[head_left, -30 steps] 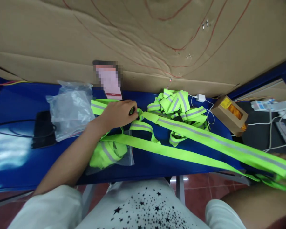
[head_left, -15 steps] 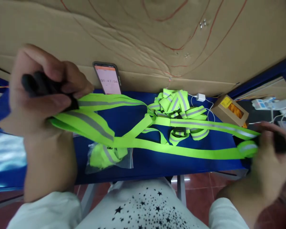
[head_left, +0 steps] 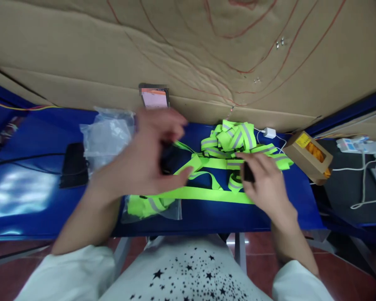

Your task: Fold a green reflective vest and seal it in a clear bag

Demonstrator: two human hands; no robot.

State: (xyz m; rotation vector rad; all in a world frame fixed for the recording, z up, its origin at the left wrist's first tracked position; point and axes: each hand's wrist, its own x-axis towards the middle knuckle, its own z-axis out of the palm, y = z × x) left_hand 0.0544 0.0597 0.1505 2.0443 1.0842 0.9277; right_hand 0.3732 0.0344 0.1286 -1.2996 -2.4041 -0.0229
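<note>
A neon-yellow reflective strap (head_left: 213, 195) with a grey stripe stretches across the table between my hands. My left hand (head_left: 138, 154), blurred by motion, curls round a dark piece at the strap's left end. Around the right end my right hand (head_left: 266, 184) is closed, a black piece (head_left: 248, 172) showing between thumb and fingers. Just behind the held strap lies a heap of similar reflective straps (head_left: 230, 138). Below my left hand, a clear zip bag (head_left: 172, 211) holds another folded reflective strap (head_left: 150, 207).
Clear plastic bags (head_left: 108, 136) and a black device (head_left: 73, 165) with a cable lie left on the blue table (head_left: 28, 175). A phone (head_left: 155, 97) leans against the cardboard wall (head_left: 81, 54). At right are a white charger (head_left: 269, 133) and an open-windowed cardboard box (head_left: 307, 161).
Both hands have come inward from the far sides, bringing the strap's ends closer together. The view has turned slightly left, showing the plastic bags and black device.
</note>
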